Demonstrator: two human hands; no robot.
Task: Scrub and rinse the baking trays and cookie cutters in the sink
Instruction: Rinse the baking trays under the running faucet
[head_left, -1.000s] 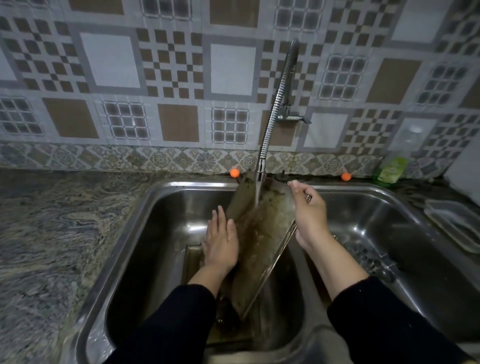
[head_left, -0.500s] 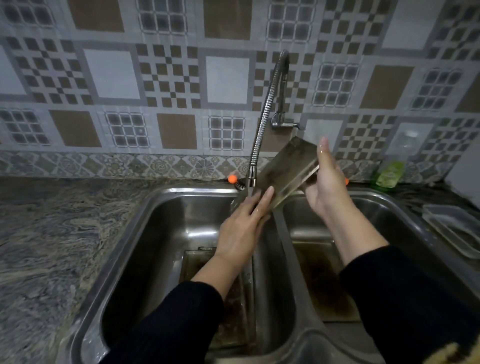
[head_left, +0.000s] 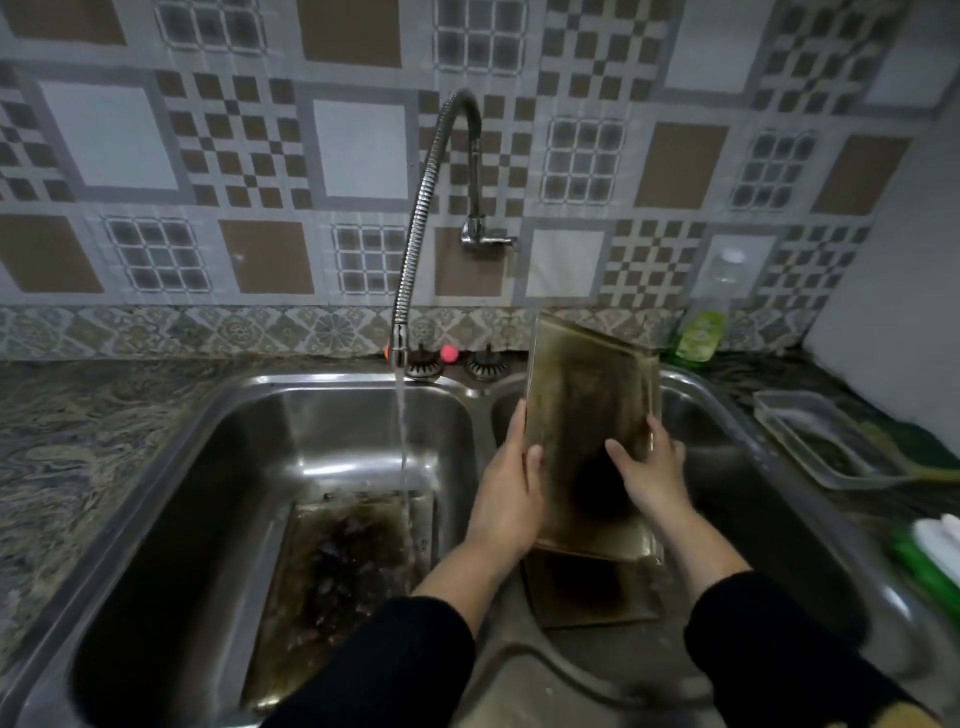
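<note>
double steel sink (head_left: 249, 415): rounded rims, dull scuffed finish, narrow divider btwn basins. marbled stone counter (head_left: 104, 467) runs along left and back edges; patterned tile wall behind.

left basin: stained rectangular baking tray (head_left: 332, 582) lies flat on the floor, dark burnt patches, water stream from the coiled flexible tap (head_left: 415, 218) landing on it. open room on its left and back sides.

right basin: second tray (head_left: 587, 592) flat on the bottom, brown residue, partly covered. above it a third tray (head_left: 587, 415) held near upright, long side vertical, raised lip all round, greasy brown-gold w/ dark centre; top edge reaches above the sink's back rim, clear of the stream.

left hand (head_left: 506, 493) grips this tray's left edge, thumb on face, fingers wrapped behind. right hand (head_left: 649, 473) holds the right edge, fingers curled round the lip, thumb across the face.

clear plastic container (head_left: 810, 436) on right counter, close to sink rim. green soap bottle (head_left: 698, 332) at back wall. cookie cutters: cannot tell.
</note>
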